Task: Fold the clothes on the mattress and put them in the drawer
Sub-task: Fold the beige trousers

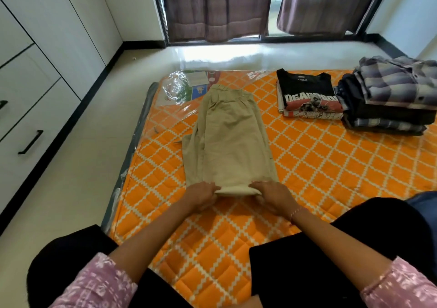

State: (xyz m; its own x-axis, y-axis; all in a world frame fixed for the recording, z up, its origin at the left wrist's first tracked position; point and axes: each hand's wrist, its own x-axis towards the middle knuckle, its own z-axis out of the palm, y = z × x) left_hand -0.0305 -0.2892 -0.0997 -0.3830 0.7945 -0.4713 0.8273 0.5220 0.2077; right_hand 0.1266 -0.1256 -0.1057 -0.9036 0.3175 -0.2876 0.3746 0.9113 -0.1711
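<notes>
Beige trousers (228, 139) lie folded lengthwise on the orange patterned mattress (319, 165), waistband at the far end. My left hand (202, 195) grips the near folded edge at its left corner. My right hand (272, 195) grips the same edge at its right corner, fingers curled under the cloth. A folded pile topped by a black printed T-shirt (309, 94) sits at the far right of the mattress. Beside it stands a taller stack of folded checked shirts (390, 94). White drawers with black handles (30, 142) line the left wall.
Loose clear plastic wrap (177, 90) with paper leaflets covers the mattress's far left corner. Pale floor (82, 165) runs between the mattress and the drawers. Dark curtains (212, 7) hang over the window beyond. My knees in black trousers (343, 248) rest on the mattress's near edge.
</notes>
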